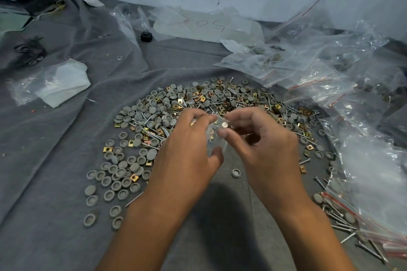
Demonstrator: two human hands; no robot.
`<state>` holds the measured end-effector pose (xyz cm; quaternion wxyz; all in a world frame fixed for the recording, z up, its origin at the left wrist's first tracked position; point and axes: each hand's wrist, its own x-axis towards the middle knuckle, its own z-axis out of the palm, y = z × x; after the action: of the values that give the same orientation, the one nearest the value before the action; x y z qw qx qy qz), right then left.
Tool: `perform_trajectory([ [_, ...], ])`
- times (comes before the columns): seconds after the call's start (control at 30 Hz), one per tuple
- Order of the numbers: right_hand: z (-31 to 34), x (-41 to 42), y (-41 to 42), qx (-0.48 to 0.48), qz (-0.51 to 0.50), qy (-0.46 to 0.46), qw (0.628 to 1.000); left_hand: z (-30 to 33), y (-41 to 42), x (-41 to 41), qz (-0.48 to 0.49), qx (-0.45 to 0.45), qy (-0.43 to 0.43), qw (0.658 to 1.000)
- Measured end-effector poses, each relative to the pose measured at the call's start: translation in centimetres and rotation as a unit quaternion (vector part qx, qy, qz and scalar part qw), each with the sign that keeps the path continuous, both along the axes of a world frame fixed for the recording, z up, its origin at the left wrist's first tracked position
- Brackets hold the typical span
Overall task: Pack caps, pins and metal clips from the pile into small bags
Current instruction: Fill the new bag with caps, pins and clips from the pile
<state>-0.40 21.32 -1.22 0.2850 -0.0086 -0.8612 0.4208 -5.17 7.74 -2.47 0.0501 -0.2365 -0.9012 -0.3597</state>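
**Both hands on a small clear bag above the pile**

The left hand (189, 138) and the right hand (259, 138) meet over the middle of the pile (198, 112); between them hangs a small clear bag (217, 136), its top edge pinched by the fingertips of both hands, the left thumb curled beside its lower part; a small round pale piece shows at the bag's mouth, just by the right fingertips, though what it is cannot be told.

The pile lies on a grey cloth (66, 138) and mixes grey round caps (123, 174), brass-coloured square metal clips (108, 149) and long silver pins (340, 219); the caps spread loosely toward the left and near side, many lying hollow side up; one cap (236, 173) sits alone just below the hands; the pins gather mostly at the right and far side.

A heap of clear bags with red seal strips (330, 77) runs along the right edge, some holding parts already; a folded white sheet inside plastic (61, 83) rests well to the left; a small black object (146, 36) sits far back, near a clear sheet with writing (204, 25).
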Motion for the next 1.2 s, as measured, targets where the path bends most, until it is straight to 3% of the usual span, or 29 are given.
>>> perform_trajectory([
  [0.13, 0.0, 0.3, 0.4, -0.041, -0.024, 0.020, 0.999, 0.0, -0.1, 0.0, -0.001, 0.001, -0.002, 1.000],
  [0.23, 0.0, 0.2, 0.1, -0.013, -0.022, 0.060, 0.998, 0.0, -0.1, 0.0, -0.003, 0.002, -0.004, 1.000],
  [0.37, -0.4, -0.1, 0.3, 0.037, -0.027, 0.008, 0.999, 0.2, 0.0, 0.1, -0.002, -0.003, 0.002, 1.000],
  [0.47, -0.2, 0.3, 3.8, 0.007, -0.112, 0.007, 0.994, 0.2, 0.0, 0.1, -0.001, -0.002, 0.007, 1.000],
  [0.57, -1.2, 0.9, 7.8, 0.035, -0.174, -0.188, 0.966, 0.2, -0.2, 0.1, -0.002, 0.000, 0.005, 1.000],
  [0.67, -2.9, 1.2, 9.2, 0.088, -0.141, -0.357, 0.919, 0.3, -0.2, 0.1, -0.002, 0.000, 0.002, 1.000],
  [1.0, -3.5, 0.4, 8.6, 0.257, -0.109, -0.443, 0.852, 0.1, 0.0, 0.1, 0.001, -0.003, 0.004, 1.000],
  [1.07, -3.8, 0.5, 8.5, 0.253, -0.111, -0.433, 0.858, 0.0, 0.0, 0.1, -0.001, -0.003, 0.007, 1.000],
  [1.2, -4.3, 0.3, 8.4, 0.107, -0.165, -0.298, 0.934, -0.1, -0.1, 0.0, -0.001, -0.005, 0.008, 1.000],
])
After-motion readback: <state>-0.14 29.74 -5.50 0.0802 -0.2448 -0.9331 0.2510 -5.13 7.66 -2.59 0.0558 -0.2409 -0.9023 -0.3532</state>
